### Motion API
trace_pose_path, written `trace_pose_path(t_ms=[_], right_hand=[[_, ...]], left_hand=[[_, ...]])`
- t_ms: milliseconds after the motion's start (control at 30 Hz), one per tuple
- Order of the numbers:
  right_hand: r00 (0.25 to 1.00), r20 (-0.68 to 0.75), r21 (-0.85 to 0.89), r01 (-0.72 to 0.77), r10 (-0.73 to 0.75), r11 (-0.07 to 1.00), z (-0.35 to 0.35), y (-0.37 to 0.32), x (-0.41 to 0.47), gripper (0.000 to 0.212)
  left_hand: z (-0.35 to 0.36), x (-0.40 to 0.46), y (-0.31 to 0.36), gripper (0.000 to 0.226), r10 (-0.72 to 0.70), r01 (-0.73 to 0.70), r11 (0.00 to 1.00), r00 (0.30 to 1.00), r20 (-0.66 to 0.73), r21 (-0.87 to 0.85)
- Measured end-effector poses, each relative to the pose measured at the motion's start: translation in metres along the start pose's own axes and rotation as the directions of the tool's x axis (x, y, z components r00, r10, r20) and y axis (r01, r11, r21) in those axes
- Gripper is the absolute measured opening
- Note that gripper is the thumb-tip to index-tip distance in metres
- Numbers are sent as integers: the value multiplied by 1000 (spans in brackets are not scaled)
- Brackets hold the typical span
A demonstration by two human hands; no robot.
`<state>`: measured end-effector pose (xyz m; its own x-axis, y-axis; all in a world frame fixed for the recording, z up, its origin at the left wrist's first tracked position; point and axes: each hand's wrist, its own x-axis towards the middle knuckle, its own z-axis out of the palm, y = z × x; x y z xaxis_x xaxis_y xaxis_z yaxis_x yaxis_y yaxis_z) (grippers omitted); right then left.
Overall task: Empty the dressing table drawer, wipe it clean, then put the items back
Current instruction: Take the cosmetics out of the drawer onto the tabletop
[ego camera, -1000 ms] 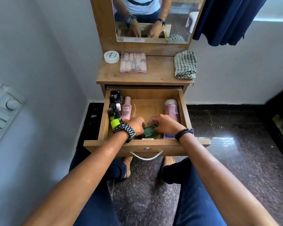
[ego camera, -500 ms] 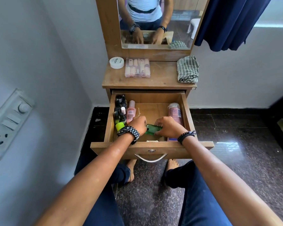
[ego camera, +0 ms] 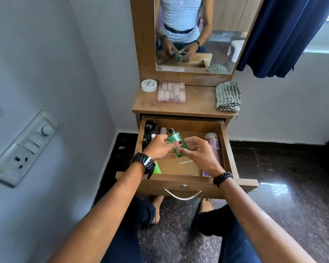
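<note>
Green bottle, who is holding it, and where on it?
The left hand holds the green bottle round its middle, above the open drawer. The right hand has fingers curled at the bottle's lower end; whether they touch it cannot be told.

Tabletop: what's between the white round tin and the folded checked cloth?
Head view: a clear case of pinkish items lies right beside the white round tin; then bare wood up to the folded checked cloth.

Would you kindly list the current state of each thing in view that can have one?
drawer: pulled open, items inside.
green bottle: capped, lifted over the drawer, tilted.
left hand: holds the green bottle.
right hand: fingers curled at the bottle's lower end; contact unclear.
pink bottle: lying in the drawer, right side.
checked cloth: folded on the tabletop.
white jar: lid on.
</note>
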<state>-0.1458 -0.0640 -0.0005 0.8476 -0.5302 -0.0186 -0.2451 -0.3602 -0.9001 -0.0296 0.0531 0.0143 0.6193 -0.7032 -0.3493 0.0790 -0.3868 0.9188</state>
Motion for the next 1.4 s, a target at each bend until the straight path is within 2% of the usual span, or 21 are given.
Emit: trace_pose_path(t_ms=[100, 167, 267, 333, 433, 567, 733, 867, 1233, 1333, 1400], right_hand=[[998, 44, 86, 35, -39, 996, 10, -13, -4, 39], [997, 41, 151, 59, -66, 987, 9, -18, 1, 41], [997, 18, 254, 74, -82, 964, 1, -32, 13, 36], [996, 7, 291, 85, -91, 953, -3, -43, 23, 35], [993, -30, 265, 119, -115, 957, -3, -59, 45, 38], [990, -75, 240, 136, -122, 961, 14, -77, 76, 32], [985, -145, 143, 113, -92, 983, 54, -85, 112, 25], [979, -177, 76, 117, -102, 990, 71, -86, 129, 18], [949, -245, -183, 154, -197, 971, 81, -76, 149, 20], [950, -237, -171, 164, -202, 972, 78, -77, 152, 21], [967, -205, -98, 132, -149, 986, 72, -77, 151, 24]], left_hand=[[-8, -2, -3, 45, 63, -62, 998, 994, -85, 10], [-15, -2, 4, 36, 101, -109, 993, 987, -125, -52], [-24, 2, 22, 52, 147, -176, 977, 966, -211, -125], [-29, 11, 32, 52, 172, -210, 967, 955, -242, -142], [-35, 21, 49, 33, 214, -274, 947, 928, -305, -171], [-56, 40, 62, 34, 203, -281, 953, 869, -451, -113], [-95, 69, 64, 23, 117, -130, 992, 894, -433, -1], [-106, 84, 64, 25, 95, -64, 995, 880, -466, 82], [-100, 98, 59, 24, 224, -99, 961, 825, -519, 257], [-98, 99, 58, 26, 270, -116, 946, 798, -538, 303], [-97, 96, 59, 31, 303, -127, 933, 780, -547, 336]])
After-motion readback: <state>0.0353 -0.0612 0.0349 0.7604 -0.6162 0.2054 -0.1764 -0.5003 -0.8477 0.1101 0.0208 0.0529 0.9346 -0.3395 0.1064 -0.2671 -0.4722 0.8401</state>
